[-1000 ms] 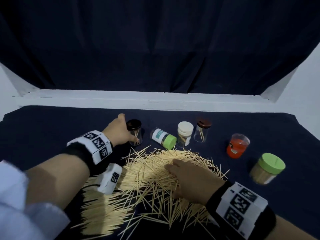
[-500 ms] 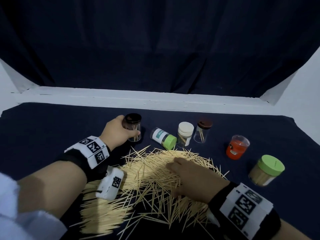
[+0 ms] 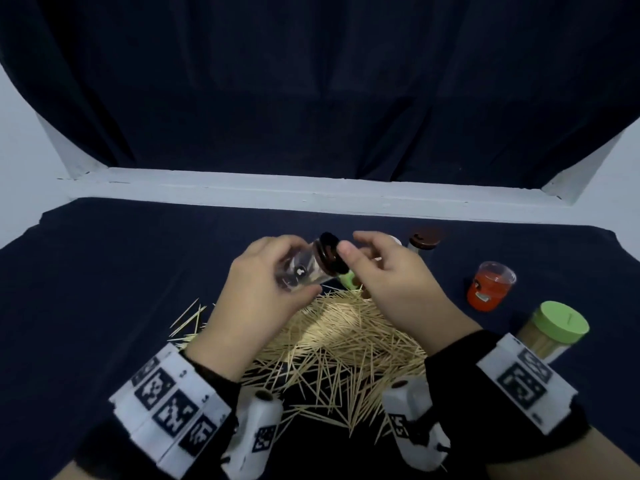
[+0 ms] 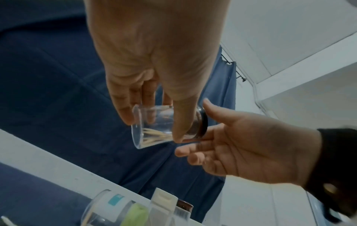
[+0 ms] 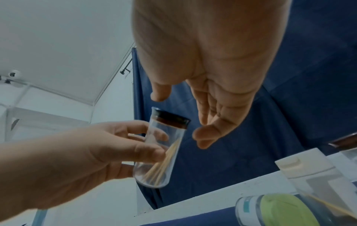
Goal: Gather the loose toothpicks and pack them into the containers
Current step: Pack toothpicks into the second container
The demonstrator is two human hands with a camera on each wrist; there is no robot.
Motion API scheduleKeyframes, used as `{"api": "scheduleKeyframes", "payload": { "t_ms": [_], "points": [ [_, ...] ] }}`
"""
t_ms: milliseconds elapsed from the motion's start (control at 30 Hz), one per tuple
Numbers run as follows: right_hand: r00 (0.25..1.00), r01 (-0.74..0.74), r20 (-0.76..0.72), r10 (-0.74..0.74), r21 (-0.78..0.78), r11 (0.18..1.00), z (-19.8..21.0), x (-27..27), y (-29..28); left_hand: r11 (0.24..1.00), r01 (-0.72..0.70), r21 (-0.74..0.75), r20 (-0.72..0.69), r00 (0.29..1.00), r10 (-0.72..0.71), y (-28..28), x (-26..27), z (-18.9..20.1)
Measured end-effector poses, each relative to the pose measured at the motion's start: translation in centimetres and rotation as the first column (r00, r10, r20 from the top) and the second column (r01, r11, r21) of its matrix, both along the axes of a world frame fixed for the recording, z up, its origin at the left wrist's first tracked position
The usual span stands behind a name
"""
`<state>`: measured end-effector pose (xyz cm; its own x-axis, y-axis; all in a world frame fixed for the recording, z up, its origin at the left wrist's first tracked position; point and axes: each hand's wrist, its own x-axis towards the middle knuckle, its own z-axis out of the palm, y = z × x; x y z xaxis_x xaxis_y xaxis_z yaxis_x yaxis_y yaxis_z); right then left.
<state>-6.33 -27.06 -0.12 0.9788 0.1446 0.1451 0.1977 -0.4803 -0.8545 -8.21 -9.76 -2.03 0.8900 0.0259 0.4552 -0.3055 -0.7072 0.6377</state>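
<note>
The clear jar (image 3: 304, 270) is up in the air above the toothpick pile (image 3: 332, 344), tipped on a slant, dark lid (image 3: 332, 254) on and pointing to the right. Inside it, a small bunch of toothpicks, slid down toward the base. The left hand (image 3: 256, 299) has it, fingers and thumb wrapped round the clear body. The right hand (image 3: 388, 278) is right beside the lid, fingers spread and loosely bent, holding nothing; from the wrist views there is a gap between its fingers and the lid.

Below, the loose toothpicks lie heaped and scattered on the dark blue desk (image 3: 104, 271), strays fanning out to the left.

Out to the right: a jar with a brown lid (image 3: 424, 239) stands upright at the back, contents hard to make out. Nearer, an orange-red tub (image 3: 488, 285) with a clear lid. Nearest the right edge, a jar with a green lid (image 3: 554, 330), packed full of toothpicks. Behind the hands, mostly hidden, a bottle with a green cap (image 5: 278, 209) lies on its side, and a white-capped bottle (image 5: 301, 166) stands next to it.
</note>
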Motion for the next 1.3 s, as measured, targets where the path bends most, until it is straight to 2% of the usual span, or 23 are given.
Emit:
{"api": "scheduleKeyframes", "payload": {
  "t_ms": [167, 267, 433, 467, 533, 600, 667, 767, 867, 967, 1100, 1200, 1300],
  "points": [
    [0.999, -0.052, 0.005, 0.052, 0.117, 0.992, 0.2, -0.5, 0.0, 0.990, -0.004, 0.141, 0.062, 0.998, -0.005, -1.1, -1.2, -0.6],
    [0.993, -0.116, -0.016, 0.120, 0.159, 0.980, 0.1, -0.6, -0.6, 0.985, 0.048, 0.168, 0.035, 0.998, -0.055, -1.0, -1.5, -1.0],
    [0.984, -0.142, 0.113, 0.135, 0.065, 0.988, -0.8, -0.6, -0.9, 0.975, 0.138, 0.175, -0.075, 0.989, -0.127, -0.8, -1.9, -0.9],
    [0.979, -0.166, 0.128, 0.158, 0.053, 0.985, -0.8, -0.7, -1.2, 0.978, 0.158, 0.138, -0.101, 0.984, -0.144, -0.8, -2.0, -0.9],
    [0.965, -0.235, 0.133, 0.225, 0.064, 0.970, -0.7, -1.0, -1.8, 0.981, 0.190, -0.046, -0.157, 0.968, -0.195, -0.8, -2.4, -0.8],
    [0.950, -0.277, 0.150, 0.274, 0.001, 0.961, -0.5, -1.0, -2.3, 0.958, 0.194, -0.209, -0.190, 0.953, -0.234, -0.8, -2.6, -1.0],
    [0.943, -0.286, 0.168, 0.287, -0.031, 0.958, -0.5, -0.9, -2.5, 0.952, 0.185, -0.244, -0.198, 0.951, -0.236, -0.6, -2.6, -1.4],
    [0.949, -0.276, 0.164, 0.270, 0.016, 0.961, -0.6, -1.2, -2.4, 0.959, 0.188, -0.214, -0.199, 0.952, -0.231, -0.7, -2.3, -1.7],
    [0.967, -0.199, 0.165, 0.197, 0.001, 0.980, -0.3, -1.5, -3.0, 0.955, 0.168, -0.246, -0.190, 0.957, -0.217, -0.9, -2.1, -1.9],
    [0.993, -0.030, 0.112, 0.047, -0.151, 0.988, 0.2, -1.7, -5.3, 0.947, 0.149, -0.285, -0.180, 0.962, -0.205, -1.1, -2.2, -2.0],
    [0.990, 0.131, -0.002, -0.143, -0.384, 0.914, -0.1, -2.7, -10.1, 0.955, 0.106, -0.277, -0.143, 0.978, -0.150, -0.8, -2.2, -2.2],
    [0.965, 0.109, -0.122, -0.230, -0.613, 0.782, -2.1, -3.5, -13.3, 0.966, 0.077, -0.245, -0.145, 0.983, -0.115, -0.5, -2.1, -2.6],
    [0.928, -0.022, -0.253, -0.272, -0.767, 0.641, -4.0, -4.3, -15.4, 0.971, 0.071, -0.230, -0.156, 0.982, -0.109, -0.5, -2.2, -2.8]
  ]
}}
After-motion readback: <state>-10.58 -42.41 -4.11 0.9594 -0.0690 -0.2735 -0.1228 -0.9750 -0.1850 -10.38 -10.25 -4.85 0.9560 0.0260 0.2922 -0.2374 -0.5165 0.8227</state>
